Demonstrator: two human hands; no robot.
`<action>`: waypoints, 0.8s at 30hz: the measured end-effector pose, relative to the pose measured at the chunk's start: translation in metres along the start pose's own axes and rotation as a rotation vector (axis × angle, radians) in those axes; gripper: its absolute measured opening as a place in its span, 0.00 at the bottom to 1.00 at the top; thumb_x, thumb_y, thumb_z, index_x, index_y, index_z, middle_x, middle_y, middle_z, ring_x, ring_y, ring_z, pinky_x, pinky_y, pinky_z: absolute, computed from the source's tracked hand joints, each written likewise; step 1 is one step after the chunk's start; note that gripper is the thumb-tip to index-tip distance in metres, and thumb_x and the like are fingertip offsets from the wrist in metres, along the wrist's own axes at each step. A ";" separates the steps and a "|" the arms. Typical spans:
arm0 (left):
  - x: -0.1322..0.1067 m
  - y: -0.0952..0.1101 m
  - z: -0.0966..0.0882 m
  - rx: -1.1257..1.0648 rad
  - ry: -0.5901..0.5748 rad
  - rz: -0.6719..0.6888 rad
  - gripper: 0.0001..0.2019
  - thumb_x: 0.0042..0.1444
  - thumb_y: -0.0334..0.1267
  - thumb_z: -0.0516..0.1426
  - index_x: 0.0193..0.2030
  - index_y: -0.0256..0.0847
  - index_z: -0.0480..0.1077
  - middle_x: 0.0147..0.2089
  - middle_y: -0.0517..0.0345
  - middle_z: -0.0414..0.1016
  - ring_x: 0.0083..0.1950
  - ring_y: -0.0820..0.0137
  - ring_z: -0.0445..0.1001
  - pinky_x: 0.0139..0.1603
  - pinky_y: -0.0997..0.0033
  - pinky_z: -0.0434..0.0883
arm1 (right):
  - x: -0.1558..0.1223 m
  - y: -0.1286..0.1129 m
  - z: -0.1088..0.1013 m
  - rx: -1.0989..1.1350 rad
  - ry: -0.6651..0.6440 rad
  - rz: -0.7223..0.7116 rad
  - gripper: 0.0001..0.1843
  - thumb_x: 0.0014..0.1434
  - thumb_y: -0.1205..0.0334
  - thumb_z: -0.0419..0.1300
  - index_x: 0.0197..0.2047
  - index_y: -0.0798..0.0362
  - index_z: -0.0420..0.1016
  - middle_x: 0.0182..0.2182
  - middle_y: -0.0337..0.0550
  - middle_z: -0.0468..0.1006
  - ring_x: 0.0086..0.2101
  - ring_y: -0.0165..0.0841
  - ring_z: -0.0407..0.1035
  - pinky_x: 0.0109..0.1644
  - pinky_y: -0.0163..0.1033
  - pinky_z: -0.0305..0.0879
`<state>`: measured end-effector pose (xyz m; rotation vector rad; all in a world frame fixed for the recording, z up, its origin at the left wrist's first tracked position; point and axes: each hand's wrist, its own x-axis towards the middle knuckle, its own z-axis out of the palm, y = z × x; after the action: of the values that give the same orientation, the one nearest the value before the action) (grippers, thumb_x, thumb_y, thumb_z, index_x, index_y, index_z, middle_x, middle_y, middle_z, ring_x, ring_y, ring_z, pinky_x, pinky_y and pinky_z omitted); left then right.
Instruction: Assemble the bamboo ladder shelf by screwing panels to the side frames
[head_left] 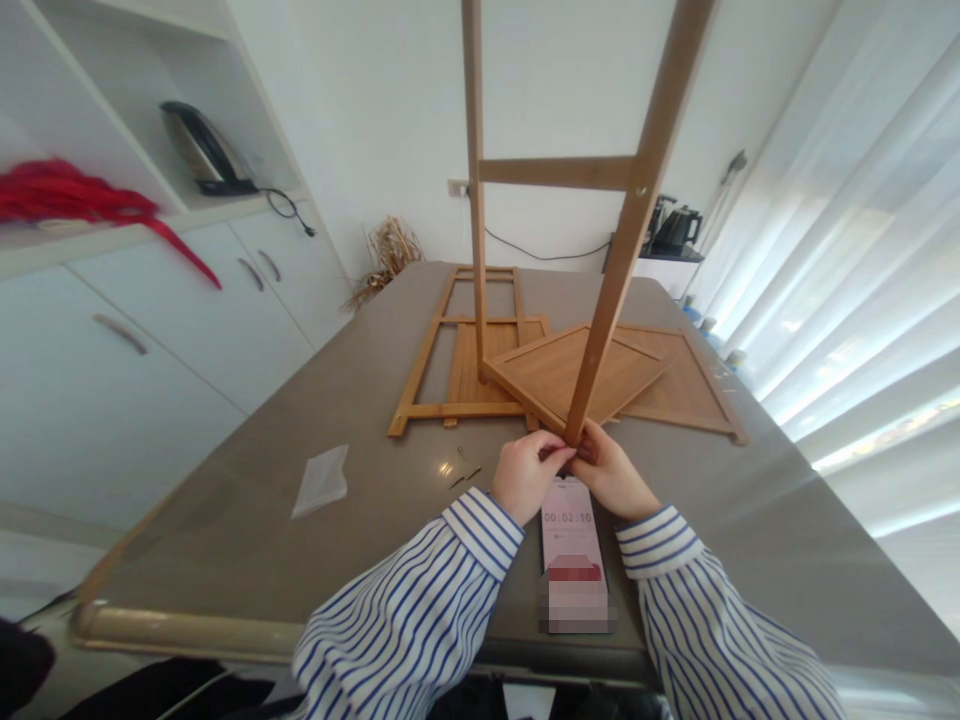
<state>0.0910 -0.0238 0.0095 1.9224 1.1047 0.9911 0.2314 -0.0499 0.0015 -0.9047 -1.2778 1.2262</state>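
Observation:
An upright wooden frame with two long legs and a crossbar rises in front of me. A wooden panel meets the lower ends of its legs at an angle. My right hand is closed around the bottom end of the nearer leg. At the same joint, my left hand is pinched shut, its fingertips close to the wood; whatever it holds is hidden. Just below both hands a phone lies on the table, its timer reading 00:02:10. Several small dark screws or pins lie left of my left hand.
Behind the panel, a second wooden frame lies flat at left and another panel at right. A clear plastic bag rests on the grey table. White cabinets line the left side; curtains hang at right.

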 end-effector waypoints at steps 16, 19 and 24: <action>-0.002 -0.001 -0.007 0.087 -0.010 0.028 0.09 0.56 0.39 0.55 0.37 0.44 0.76 0.37 0.60 0.79 0.37 0.71 0.76 0.41 0.73 0.70 | 0.001 0.004 -0.001 0.038 0.017 0.040 0.33 0.47 0.72 0.60 0.57 0.48 0.59 0.50 0.45 0.72 0.51 0.37 0.66 0.56 0.47 0.62; -0.002 0.001 -0.007 0.103 -0.013 0.059 0.08 0.56 0.39 0.55 0.37 0.44 0.76 0.36 0.60 0.79 0.37 0.71 0.76 0.40 0.73 0.70 | 0.001 0.004 -0.001 0.030 0.013 0.028 0.33 0.46 0.73 0.59 0.56 0.49 0.60 0.51 0.44 0.71 0.52 0.37 0.65 0.57 0.47 0.60; -0.002 0.001 -0.007 0.122 -0.012 0.071 0.08 0.56 0.38 0.55 0.36 0.44 0.76 0.37 0.61 0.79 0.37 0.71 0.76 0.40 0.73 0.69 | 0.001 0.003 -0.001 0.030 0.024 0.036 0.34 0.46 0.75 0.59 0.56 0.49 0.59 0.51 0.44 0.71 0.52 0.36 0.65 0.57 0.46 0.60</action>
<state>0.0846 -0.0250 0.0128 2.0752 1.1200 0.9691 0.2316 -0.0485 -0.0015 -0.9214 -1.2265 1.2557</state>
